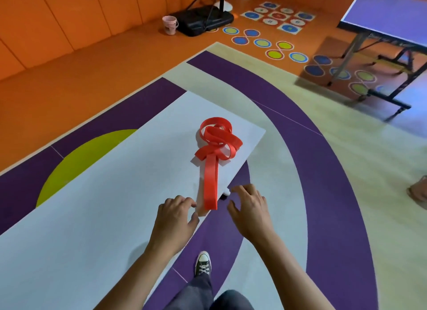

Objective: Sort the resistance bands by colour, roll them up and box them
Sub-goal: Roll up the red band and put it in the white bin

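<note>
Your left hand (178, 215) and right hand (250, 208) (fingers loose, gripping nothing) flank the red band (210, 185), tail at 6 o'clock, on the table (92, 194).

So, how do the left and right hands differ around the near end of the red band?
The left hand is over the white table, left of the near end of the red resistance band, fingers loosely curled. The right hand is past the table's edge, above the purple floor, right of that end, fingers spread wider. Both are palm down and neither grips the band.
</note>
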